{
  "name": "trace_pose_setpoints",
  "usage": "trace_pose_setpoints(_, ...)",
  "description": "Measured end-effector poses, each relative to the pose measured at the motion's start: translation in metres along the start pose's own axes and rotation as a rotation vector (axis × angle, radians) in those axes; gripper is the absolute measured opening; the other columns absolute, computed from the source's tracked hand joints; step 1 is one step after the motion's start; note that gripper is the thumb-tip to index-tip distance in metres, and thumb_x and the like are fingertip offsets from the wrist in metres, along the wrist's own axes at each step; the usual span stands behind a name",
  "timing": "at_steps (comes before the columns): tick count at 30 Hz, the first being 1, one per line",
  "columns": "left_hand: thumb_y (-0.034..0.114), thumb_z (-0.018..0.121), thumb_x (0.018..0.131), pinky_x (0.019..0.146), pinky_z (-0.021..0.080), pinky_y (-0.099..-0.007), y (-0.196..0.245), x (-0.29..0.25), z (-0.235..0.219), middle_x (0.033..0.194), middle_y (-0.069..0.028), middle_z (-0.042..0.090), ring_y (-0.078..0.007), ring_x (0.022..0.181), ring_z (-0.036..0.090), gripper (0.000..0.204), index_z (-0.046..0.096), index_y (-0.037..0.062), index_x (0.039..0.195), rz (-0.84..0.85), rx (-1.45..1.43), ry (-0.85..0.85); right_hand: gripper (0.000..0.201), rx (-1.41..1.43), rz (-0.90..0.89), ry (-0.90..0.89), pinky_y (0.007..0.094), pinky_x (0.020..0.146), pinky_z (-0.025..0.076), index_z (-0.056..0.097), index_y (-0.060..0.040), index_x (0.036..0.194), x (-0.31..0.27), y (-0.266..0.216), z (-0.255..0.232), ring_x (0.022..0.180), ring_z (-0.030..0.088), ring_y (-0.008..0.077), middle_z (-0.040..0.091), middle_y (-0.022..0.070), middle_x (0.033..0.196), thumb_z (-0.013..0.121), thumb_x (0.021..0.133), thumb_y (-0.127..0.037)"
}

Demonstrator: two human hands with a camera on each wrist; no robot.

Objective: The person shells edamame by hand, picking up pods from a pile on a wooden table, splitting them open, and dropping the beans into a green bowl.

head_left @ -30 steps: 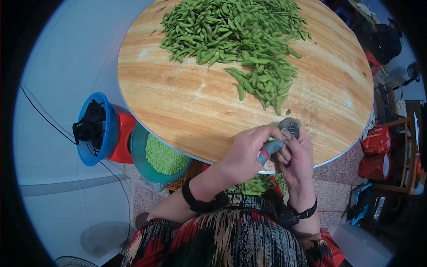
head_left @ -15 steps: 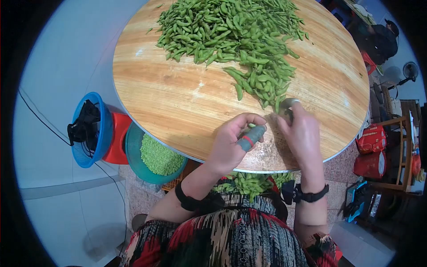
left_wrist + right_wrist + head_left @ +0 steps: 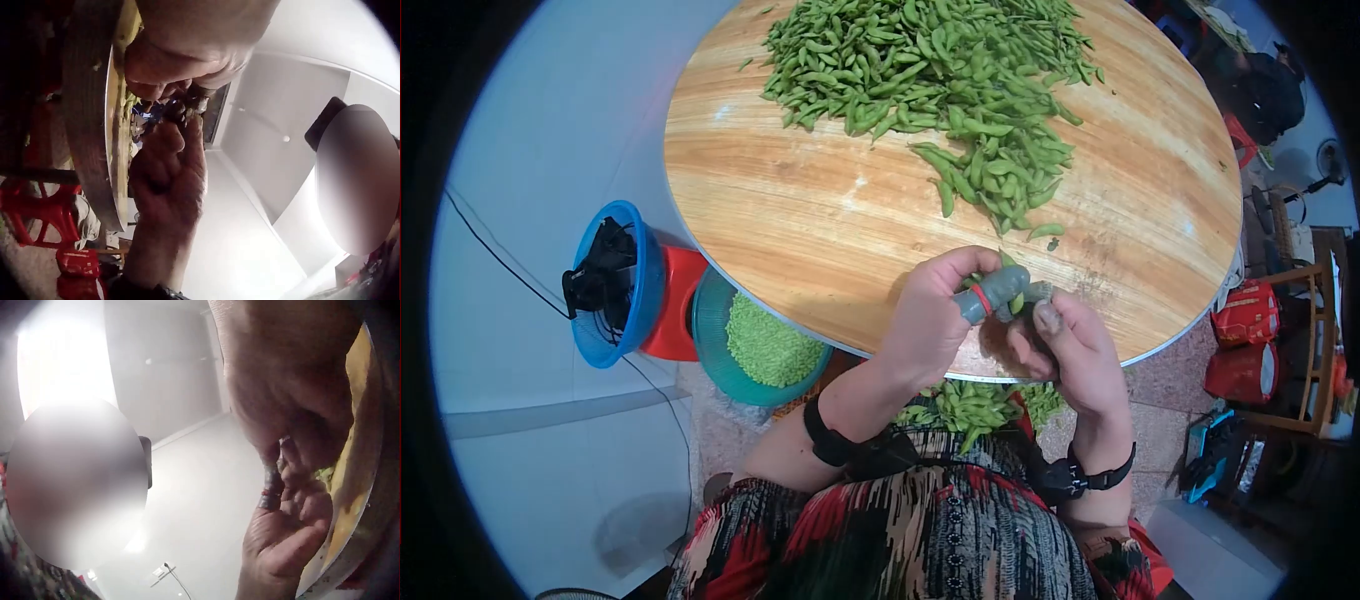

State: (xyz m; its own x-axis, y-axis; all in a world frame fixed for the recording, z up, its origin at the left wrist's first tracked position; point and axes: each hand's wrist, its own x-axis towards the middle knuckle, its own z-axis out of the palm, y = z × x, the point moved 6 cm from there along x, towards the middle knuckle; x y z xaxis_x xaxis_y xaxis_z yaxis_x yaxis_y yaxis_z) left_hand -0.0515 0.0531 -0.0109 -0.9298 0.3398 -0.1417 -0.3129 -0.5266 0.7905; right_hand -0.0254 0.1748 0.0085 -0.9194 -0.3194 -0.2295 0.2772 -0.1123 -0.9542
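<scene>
My left hand point(image 3: 935, 315), its thumb in a grey cover with a red band, pinches a green pod point(image 3: 1017, 303) over the table's near edge. My right hand point(image 3: 1082, 350) meets it from the right, fingers curled at the pod's lower end, a grey cover on one fingertip. Part of the pod is hidden by the fingers. Beyond the hands, a large heap of green pods point(image 3: 920, 70) spreads over the round wooden table point(image 3: 800, 220). Both wrist views show the fingertips together, my right hand point(image 3: 165, 181) and left hand point(image 3: 281, 537) opposite each camera.
A teal basin point(image 3: 710, 345) of shelled beans stands below the table at the left, near a blue basin point(image 3: 650, 290) holding black items. More pods point(image 3: 975, 405) lie below the near edge. Red bags point(image 3: 1245, 315) are at the right.
My right hand has come back from the heap's near tip to my left hand. One pod now lies apart just below the heap. The left hand has moved slightly right.
</scene>
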Motion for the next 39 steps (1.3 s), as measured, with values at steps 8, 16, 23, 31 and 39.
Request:
trace_pose_setpoints(8,0.008,0.06,0.084,0.06,0.043,-0.0203,0.002,-0.002,-0.006,0.078,0.0006,0.056,-0.0067,0.068,0.053,0.006,0.054,0.0058,0.085,0.116,0.242,0.124,0.023,0.187,0.098,-0.053,0.018,0.044,0.03,0.051,-0.0034,0.084,-0.005,0.008,0.006,0.047,0.037,0.0031,0.052,-0.0005,0.065,0.038,0.095,-0.02)
trace_pose_setpoints(16,0.008,0.058,0.084,0.057,0.043,-0.0205,-0.01,-0.003,0.001,0.079,-0.0019,0.055,-0.0075,0.067,0.052,0.009,0.051,0.0038,0.089,-0.112,-0.184,-0.142,0.017,0.464,0.222,-0.113,0.0157,0.039,0.026,0.053,-0.0035,0.09,-0.009,0.011,0.014,0.043,0.034,0.001,0.052,-0.0009,0.065,0.041,0.094,-0.014)
trace_pose_setpoints(23,0.005,0.061,0.082,0.061,0.048,-0.022,-0.002,-0.006,0.008,0.08,-0.0027,0.057,-0.0077,0.069,0.058,0.014,0.055,0.0033,0.095,0.047,0.315,-0.08,0.016,-0.114,-0.176,0.141,0.0153,0.039,0.026,0.056,-0.0035,0.09,-0.002,0.014,0.001,0.043,0.034,0.0011,0.051,-0.0026,0.062,0.046,0.093,-0.015)
trace_pose_setpoints(31,0.003,0.06,0.08,0.068,0.046,-0.0239,0.01,-0.002,0.0,0.081,-0.0018,0.059,-0.0093,0.077,0.057,0.027,0.058,0.0011,0.108,0.188,0.696,-0.061,0.011,0.005,-0.029,0.152,0.0183,0.053,0.039,0.054,-0.0005,0.095,0.005,0.013,-0.008,0.06,0.049,0.005,0.053,-0.0003,0.068,0.05,0.09,-0.01)
trace_pose_setpoints(39,0.003,0.06,0.078,0.075,0.047,-0.0318,0.021,-0.009,0.014,0.083,-0.0098,0.059,-0.0184,0.082,0.06,0.04,0.053,0.0035,0.118,0.275,0.906,-0.067,0.021,-0.458,-0.322,0.352,0.0224,0.069,0.045,0.052,0.002,0.104,0.005,-0.012,-0.009,0.075,0.055,0.0092,0.057,0.0033,0.082,0.055,0.084,0.0)
